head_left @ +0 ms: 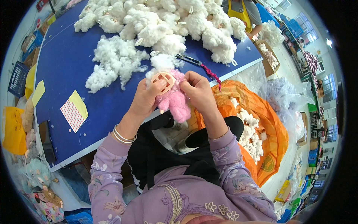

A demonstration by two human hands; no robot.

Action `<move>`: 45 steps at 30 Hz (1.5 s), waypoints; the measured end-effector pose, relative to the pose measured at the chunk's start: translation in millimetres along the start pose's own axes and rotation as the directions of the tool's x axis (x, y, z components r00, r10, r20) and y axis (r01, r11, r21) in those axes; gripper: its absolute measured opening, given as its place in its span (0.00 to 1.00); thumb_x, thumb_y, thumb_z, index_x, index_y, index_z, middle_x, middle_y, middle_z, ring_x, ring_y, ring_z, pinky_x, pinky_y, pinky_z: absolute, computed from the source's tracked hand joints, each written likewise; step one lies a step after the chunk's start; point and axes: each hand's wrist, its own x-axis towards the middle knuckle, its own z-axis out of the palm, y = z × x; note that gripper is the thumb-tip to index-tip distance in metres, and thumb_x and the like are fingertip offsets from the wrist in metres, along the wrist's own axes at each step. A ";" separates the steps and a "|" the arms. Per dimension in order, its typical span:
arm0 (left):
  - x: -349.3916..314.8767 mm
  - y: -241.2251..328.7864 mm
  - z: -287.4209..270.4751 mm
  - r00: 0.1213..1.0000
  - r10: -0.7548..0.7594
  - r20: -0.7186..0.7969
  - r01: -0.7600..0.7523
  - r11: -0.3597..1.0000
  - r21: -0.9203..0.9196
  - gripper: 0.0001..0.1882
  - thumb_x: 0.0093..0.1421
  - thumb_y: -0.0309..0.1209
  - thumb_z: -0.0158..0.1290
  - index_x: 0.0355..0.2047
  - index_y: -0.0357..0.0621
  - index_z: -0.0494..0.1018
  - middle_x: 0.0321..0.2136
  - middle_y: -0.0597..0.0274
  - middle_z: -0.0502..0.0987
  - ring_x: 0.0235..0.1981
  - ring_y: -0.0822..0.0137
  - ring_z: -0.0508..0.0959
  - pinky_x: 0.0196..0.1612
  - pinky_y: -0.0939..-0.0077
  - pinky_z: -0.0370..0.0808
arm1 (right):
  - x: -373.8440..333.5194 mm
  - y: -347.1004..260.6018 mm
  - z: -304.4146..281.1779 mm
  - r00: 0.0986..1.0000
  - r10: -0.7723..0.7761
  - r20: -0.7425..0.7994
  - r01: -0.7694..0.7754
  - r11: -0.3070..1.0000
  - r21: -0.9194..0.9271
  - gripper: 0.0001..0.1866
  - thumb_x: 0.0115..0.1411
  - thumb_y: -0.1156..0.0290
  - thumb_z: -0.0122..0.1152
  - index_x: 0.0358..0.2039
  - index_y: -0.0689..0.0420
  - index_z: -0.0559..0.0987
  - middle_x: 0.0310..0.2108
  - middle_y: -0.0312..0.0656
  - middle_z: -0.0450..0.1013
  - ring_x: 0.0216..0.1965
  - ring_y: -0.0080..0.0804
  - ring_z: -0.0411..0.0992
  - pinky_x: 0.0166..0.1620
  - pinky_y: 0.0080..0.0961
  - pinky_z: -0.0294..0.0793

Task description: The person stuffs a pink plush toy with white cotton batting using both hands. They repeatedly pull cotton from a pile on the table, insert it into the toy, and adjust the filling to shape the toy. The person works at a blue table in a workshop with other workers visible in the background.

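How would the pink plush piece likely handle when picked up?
The pink plush piece is probably light and floppy, judging by its fluffy, hanging lobes. The beige disc against it is likely stiffer, since its cutouts look crisp.

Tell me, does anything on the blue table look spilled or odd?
Slightly: small white scraps lie scattered on the blue table near the patterned sheet, apart from the loose white stuffing, like stray litter. Nothing else stands out.

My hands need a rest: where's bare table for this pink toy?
Between the sticker sheet and left hand, the blue table is mostly bare; also left of the stuffing. The far side is crowded with white plush.
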 end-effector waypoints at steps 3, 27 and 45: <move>0.6 3.6 2.5 0.999 -0.040 0.036 0.039 0.999 0.024 0.18 0.60 0.32 0.53 0.46 0.31 0.71 0.36 0.58 0.77 0.27 0.74 0.78 0.20 0.82 0.76 | 0.4 2.2 -0.8 0.997 -0.058 -0.043 0.062 0.992 0.108 0.06 0.56 0.80 0.54 0.23 0.58 0.70 0.24 0.28 0.65 0.24 0.13 0.61 0.26 0.13 0.61; 3.6 -6.0 4.7 0.999 0.047 0.020 -0.051 0.969 0.241 0.14 0.63 0.32 0.56 0.45 0.38 0.73 0.34 0.67 0.76 0.30 0.80 0.75 0.27 0.87 0.72 | -24.7 4.1 7.5 0.990 -0.107 -0.089 0.106 0.994 -0.014 0.10 0.58 0.73 0.64 0.39 0.64 0.77 0.29 0.31 0.72 0.30 0.14 0.68 0.35 0.14 0.70; 9.1 -13.7 -3.3 0.982 0.175 -0.075 -0.152 0.958 0.241 0.12 0.64 0.35 0.57 0.39 0.39 0.74 0.31 0.70 0.76 0.31 0.83 0.72 0.32 0.87 0.71 | -16.6 -1.7 -5.4 0.982 -0.014 0.190 -0.014 0.989 0.148 0.21 0.57 0.67 0.68 0.49 0.62 0.74 0.37 0.33 0.74 0.35 0.16 0.71 0.36 0.16 0.72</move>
